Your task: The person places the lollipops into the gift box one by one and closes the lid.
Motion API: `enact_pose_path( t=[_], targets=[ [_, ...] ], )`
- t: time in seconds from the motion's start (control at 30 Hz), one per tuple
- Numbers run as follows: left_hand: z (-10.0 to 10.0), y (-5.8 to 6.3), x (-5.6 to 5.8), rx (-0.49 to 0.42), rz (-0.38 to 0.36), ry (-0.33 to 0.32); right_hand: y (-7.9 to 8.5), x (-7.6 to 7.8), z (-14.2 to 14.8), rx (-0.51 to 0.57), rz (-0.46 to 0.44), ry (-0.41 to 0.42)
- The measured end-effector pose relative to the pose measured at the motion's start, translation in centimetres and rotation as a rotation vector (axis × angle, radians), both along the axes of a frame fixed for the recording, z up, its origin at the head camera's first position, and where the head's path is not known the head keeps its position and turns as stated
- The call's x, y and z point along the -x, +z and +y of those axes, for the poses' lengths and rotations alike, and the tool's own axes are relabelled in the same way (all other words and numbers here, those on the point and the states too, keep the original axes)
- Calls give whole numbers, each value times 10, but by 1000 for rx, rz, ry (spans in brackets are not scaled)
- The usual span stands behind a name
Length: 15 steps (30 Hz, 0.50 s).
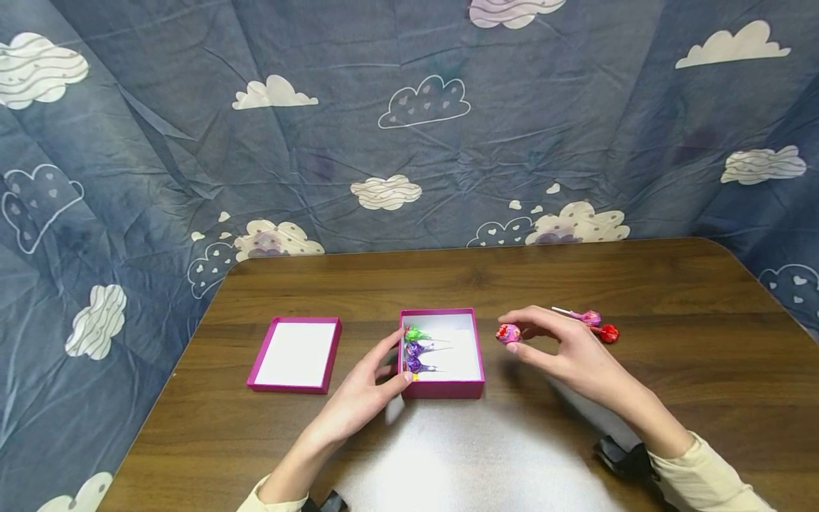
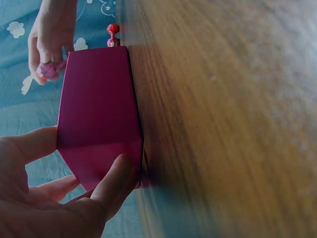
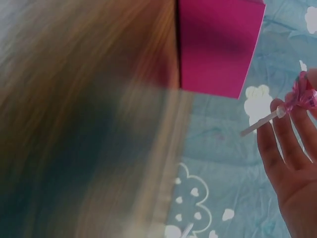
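An open magenta box [image 1: 444, 390] with a white inside stands on the table. My left hand [image 1: 358, 400] grips its left side, with the thumb [image 2: 115, 186] on the side wall and the index finger at an upper edge. Inside, a green lollipop [image 1: 416, 333] and two purple lollipops [image 1: 419, 364] lie in a column along the left wall, sticks to the right. A bit of yellow shows by my left thumb. Right of the box, my right hand [image 1: 579, 350] pinches a pink-and-red lollipop [image 1: 510, 333] above the table; its white stick [image 3: 259, 123] shows in the right wrist view.
A pink lollipop [image 1: 591, 318] and a red lollipop [image 1: 610, 333] lie on the wooden table [image 1: 704, 370] beyond my right hand. The magenta lid [image 1: 294, 355] lies left of the box, white inside up. A blue cloud-patterned cloth [image 1: 339, 149] hangs behind the table.
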<state>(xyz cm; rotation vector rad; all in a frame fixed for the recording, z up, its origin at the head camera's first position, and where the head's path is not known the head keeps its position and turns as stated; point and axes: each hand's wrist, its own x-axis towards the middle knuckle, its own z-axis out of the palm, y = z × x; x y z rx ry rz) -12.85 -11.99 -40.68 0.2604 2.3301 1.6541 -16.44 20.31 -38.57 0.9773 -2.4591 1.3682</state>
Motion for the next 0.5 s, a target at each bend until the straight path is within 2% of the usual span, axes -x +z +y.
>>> enact_pose_path(
  t=[0.3,0.5],
  targets=[
    [0,1,-2,-2,-12,-1,6,0,-25,39,19,25],
    [0,1,-1,-6,-17,-2,24,-7,-45,89,17,77]
  ],
)
